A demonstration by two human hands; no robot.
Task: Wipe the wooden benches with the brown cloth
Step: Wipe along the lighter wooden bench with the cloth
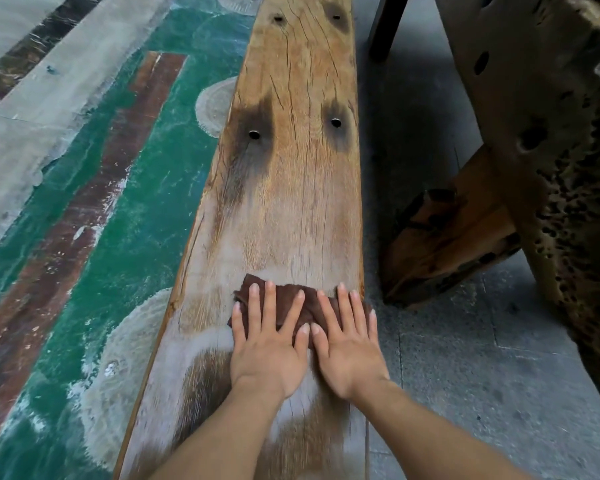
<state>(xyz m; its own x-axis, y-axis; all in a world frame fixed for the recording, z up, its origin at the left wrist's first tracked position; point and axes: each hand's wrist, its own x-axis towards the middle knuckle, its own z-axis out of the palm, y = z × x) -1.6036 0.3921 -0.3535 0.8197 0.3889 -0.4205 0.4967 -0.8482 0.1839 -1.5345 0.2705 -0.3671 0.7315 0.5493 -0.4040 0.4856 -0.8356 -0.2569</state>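
Observation:
A long wooden bench [284, 188] runs away from me down the middle of the view, with dark stains and two small holes in its top. A brown cloth [286, 297] lies crumpled on the near part of the bench. My left hand [267, 344] presses flat on the cloth's left side with fingers spread straight. Beside it, my right hand [349, 344] lies flat on the cloth's right side, near the bench's right edge. Most of the cloth is hidden under both hands.
A green and brown painted floor [118, 237] lies left of the bench, grey concrete floor [465, 375] to the right. A pitted, weathered wooden table leg [551, 168] and a wooden foot block [447, 237] stand close on the right. A dark leg [385, 26] stands at the top.

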